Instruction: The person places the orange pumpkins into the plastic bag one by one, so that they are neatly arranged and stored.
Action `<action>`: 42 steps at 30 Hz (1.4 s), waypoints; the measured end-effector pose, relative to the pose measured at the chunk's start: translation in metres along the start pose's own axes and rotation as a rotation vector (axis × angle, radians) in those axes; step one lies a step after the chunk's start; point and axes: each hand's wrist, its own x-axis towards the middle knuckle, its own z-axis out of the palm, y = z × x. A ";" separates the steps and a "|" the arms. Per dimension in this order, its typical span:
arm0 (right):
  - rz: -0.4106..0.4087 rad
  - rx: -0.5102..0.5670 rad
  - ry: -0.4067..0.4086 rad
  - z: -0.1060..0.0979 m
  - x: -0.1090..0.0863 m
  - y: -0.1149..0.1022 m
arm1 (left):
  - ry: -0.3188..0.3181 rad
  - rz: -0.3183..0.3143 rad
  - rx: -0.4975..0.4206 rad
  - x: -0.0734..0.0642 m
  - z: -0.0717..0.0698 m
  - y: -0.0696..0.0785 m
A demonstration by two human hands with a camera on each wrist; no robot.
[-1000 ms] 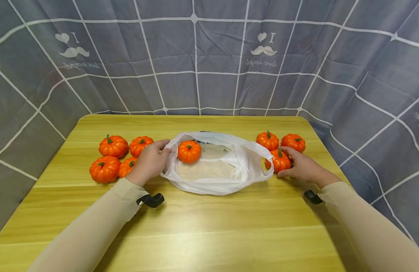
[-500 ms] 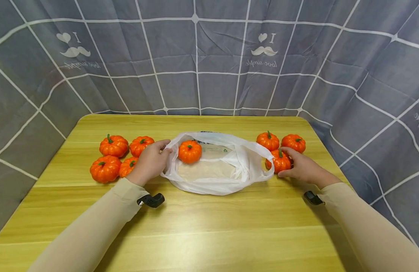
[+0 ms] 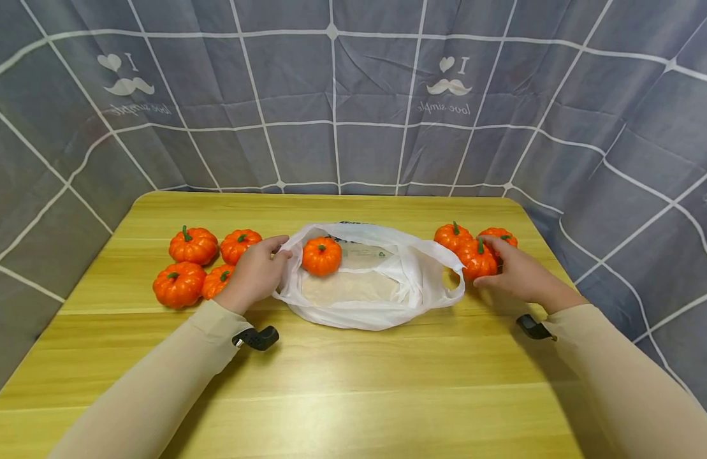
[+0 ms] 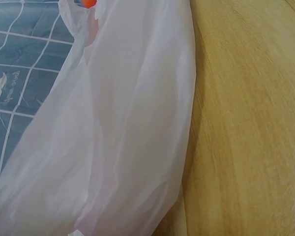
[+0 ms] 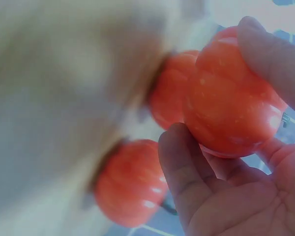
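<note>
My left hand (image 3: 254,271) holds the left edge of a white plastic bag (image 3: 353,317), whose mouth gapes upward. Inside the bag, at its left end, sits a small orange pumpkin (image 3: 321,256) with a green stem. Past the bag's right handle, my right hand (image 3: 516,274) grips another pumpkin (image 3: 477,260) between thumb and fingers. The right wrist view shows this gripped pumpkin (image 5: 231,98) raised off the table. In the left wrist view the bag's side (image 4: 132,118) fills the middle and hides the left fingers.
Two pumpkins, one at the back (image 3: 452,236) and one farther right (image 3: 500,234), stand behind the right hand. Several more, including a front one (image 3: 178,285), are grouped left of the left hand. A grey checked curtain (image 3: 364,153) hangs behind the wooden table (image 3: 353,395).
The right hand has lifted its pumpkin off the table and shifted slightly to the right and up. The left hand and the bag stay where they were.
</note>
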 end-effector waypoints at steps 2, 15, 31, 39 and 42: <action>-0.010 0.029 0.014 -0.006 0.001 -0.005 | -0.002 0.003 0.002 0.000 0.000 0.000; -0.020 0.070 0.081 -0.036 0.010 -0.048 | -0.002 0.000 -0.002 0.000 0.001 0.001; -0.189 0.086 0.074 -0.022 0.029 -0.134 | 0.008 0.015 -0.006 0.000 0.002 -0.001; -0.280 0.032 -0.034 0.010 0.042 -0.168 | 0.012 0.019 -0.017 -0.001 0.002 0.000; -0.291 0.005 -0.075 0.024 0.047 -0.173 | 0.011 0.013 -0.017 -0.001 0.002 0.001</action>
